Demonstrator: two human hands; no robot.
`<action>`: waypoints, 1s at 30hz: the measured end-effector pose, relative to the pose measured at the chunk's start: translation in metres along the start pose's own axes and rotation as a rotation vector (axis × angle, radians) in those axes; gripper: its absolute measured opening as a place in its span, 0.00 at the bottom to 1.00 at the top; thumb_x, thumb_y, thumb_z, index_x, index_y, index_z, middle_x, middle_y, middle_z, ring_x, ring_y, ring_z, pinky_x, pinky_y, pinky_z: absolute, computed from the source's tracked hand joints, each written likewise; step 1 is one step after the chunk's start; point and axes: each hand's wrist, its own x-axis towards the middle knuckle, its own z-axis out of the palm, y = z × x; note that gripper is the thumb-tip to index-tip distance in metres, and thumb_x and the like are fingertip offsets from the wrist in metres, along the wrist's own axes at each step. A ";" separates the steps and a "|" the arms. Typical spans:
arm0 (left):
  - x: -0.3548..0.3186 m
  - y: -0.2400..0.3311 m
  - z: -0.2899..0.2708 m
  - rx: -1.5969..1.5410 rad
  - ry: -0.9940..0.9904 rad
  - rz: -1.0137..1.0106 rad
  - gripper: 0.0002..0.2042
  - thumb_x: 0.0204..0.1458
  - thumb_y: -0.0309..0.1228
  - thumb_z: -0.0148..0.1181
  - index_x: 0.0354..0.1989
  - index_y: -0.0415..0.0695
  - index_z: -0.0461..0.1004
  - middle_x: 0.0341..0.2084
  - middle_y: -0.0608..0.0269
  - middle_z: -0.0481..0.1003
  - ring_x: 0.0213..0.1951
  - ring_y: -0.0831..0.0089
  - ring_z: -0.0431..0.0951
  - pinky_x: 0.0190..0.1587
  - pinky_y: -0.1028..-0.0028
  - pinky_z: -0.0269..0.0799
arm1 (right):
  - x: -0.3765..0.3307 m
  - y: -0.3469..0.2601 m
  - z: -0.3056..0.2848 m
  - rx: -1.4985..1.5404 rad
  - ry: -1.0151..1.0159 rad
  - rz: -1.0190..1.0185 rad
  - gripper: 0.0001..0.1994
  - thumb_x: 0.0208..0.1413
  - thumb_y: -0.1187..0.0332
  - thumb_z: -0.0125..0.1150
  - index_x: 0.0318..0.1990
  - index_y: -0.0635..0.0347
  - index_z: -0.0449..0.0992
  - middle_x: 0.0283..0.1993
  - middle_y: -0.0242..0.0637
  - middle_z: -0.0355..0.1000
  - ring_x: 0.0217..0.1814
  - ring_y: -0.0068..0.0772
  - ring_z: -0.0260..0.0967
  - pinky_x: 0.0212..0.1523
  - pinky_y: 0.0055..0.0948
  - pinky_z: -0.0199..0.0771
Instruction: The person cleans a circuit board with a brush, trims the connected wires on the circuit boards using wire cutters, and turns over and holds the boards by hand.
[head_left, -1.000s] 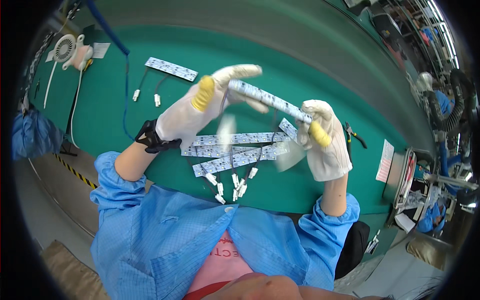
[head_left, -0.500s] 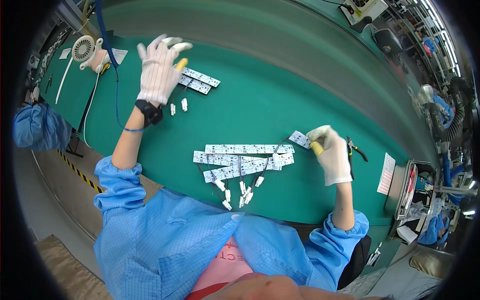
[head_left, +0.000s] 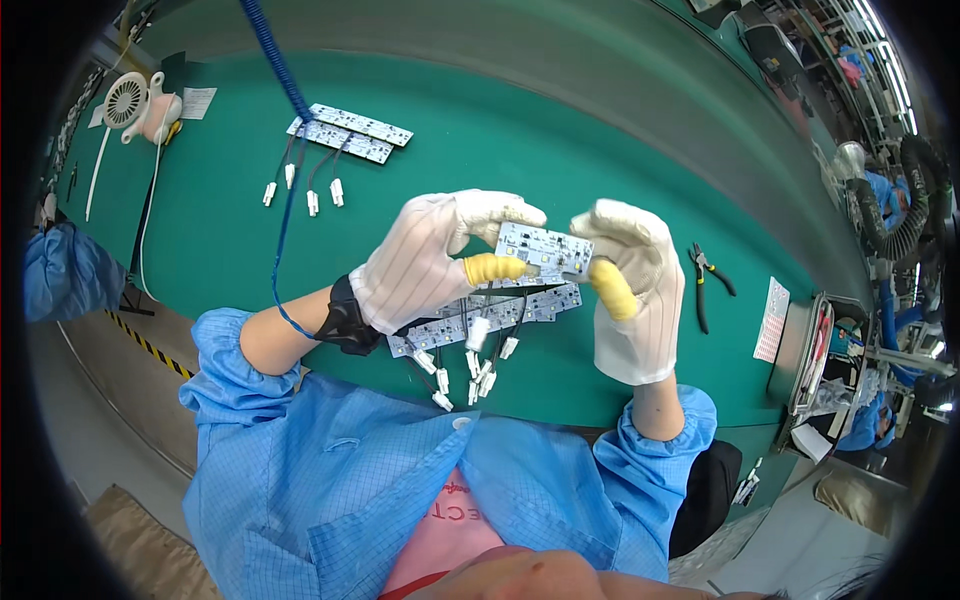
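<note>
Both my gloved hands pinch a small white circuit board (head_left: 545, 247) from its two ends, raised above the bench. My left hand (head_left: 430, 250) grips the left end between fingers and a yellow-covered thumb. At the other end is my right hand (head_left: 636, 285), closed with its own yellow-covered thumb against the board. Below them lies a pile of long white LED strips (head_left: 540, 306), partly hidden by my left hand and the board. Dark wires run from the strips to several white plug connectors (head_left: 474, 365) near the bench's front edge.
More LED strips (head_left: 350, 145) with wired plugs lie at the back left, near a coiled blue cord (head_left: 275, 62) that hangs down past my left wrist. Cutting pliers (head_left: 700, 285) rest right of my right hand. A small fan (head_left: 127, 100) stands far left on the green bench (head_left: 480, 120).
My left hand has come from the strips at the back left to the middle and taken hold of the small board. My right hand has brought that board leftward.
</note>
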 end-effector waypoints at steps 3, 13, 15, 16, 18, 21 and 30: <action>-0.003 -0.004 0.001 -0.070 0.019 -0.022 0.20 0.43 0.39 0.69 0.43 0.42 0.76 0.40 0.54 0.78 0.42 0.61 0.80 0.44 0.69 0.74 | -0.002 0.006 -0.005 0.107 -0.088 0.181 0.25 0.55 0.71 0.64 0.58 0.67 0.63 0.45 0.43 0.72 0.36 0.25 0.72 0.36 0.22 0.74; -0.005 -0.004 -0.001 0.147 0.060 0.113 0.22 0.34 0.38 0.73 0.40 0.45 0.79 0.35 0.61 0.80 0.48 0.60 0.78 0.46 0.68 0.74 | -0.010 -0.012 0.000 0.002 -0.093 0.243 0.24 0.53 0.68 0.65 0.54 0.69 0.67 0.31 0.37 0.73 0.25 0.22 0.69 0.25 0.20 0.68; -0.007 -0.008 -0.001 0.105 0.064 0.100 0.22 0.34 0.38 0.73 0.40 0.45 0.79 0.35 0.61 0.80 0.48 0.60 0.78 0.48 0.68 0.74 | -0.010 -0.011 0.000 -0.001 -0.096 0.257 0.23 0.53 0.68 0.65 0.54 0.69 0.67 0.31 0.37 0.73 0.25 0.22 0.70 0.26 0.20 0.68; -0.007 -0.007 -0.002 0.100 0.066 0.101 0.22 0.34 0.38 0.73 0.40 0.44 0.79 0.35 0.61 0.80 0.47 0.60 0.78 0.49 0.67 0.73 | -0.009 -0.012 0.000 -0.007 -0.103 0.260 0.23 0.52 0.69 0.65 0.54 0.69 0.67 0.32 0.37 0.73 0.26 0.21 0.70 0.26 0.20 0.69; -0.006 -0.008 -0.005 0.092 0.061 0.100 0.22 0.34 0.37 0.73 0.40 0.43 0.79 0.35 0.61 0.80 0.46 0.60 0.79 0.51 0.66 0.73 | -0.008 -0.012 0.001 -0.021 -0.106 0.250 0.23 0.52 0.70 0.64 0.54 0.70 0.67 0.32 0.37 0.73 0.25 0.21 0.70 0.26 0.20 0.69; -0.002 -0.008 -0.007 0.055 0.047 0.127 0.21 0.35 0.36 0.73 0.40 0.41 0.78 0.34 0.60 0.80 0.44 0.61 0.79 0.54 0.63 0.71 | -0.006 -0.015 -0.001 -0.058 -0.119 0.225 0.22 0.52 0.71 0.64 0.54 0.69 0.67 0.33 0.38 0.73 0.26 0.21 0.70 0.27 0.20 0.70; 0.012 -0.013 0.002 -0.012 -0.048 -0.047 0.14 0.50 0.21 0.57 0.46 0.34 0.74 0.45 0.53 0.77 0.55 0.59 0.73 0.63 0.61 0.61 | 0.027 -0.018 -0.079 -0.373 -0.070 0.113 0.21 0.51 0.71 0.64 0.54 0.60 0.69 0.38 0.37 0.76 0.35 0.23 0.73 0.37 0.25 0.75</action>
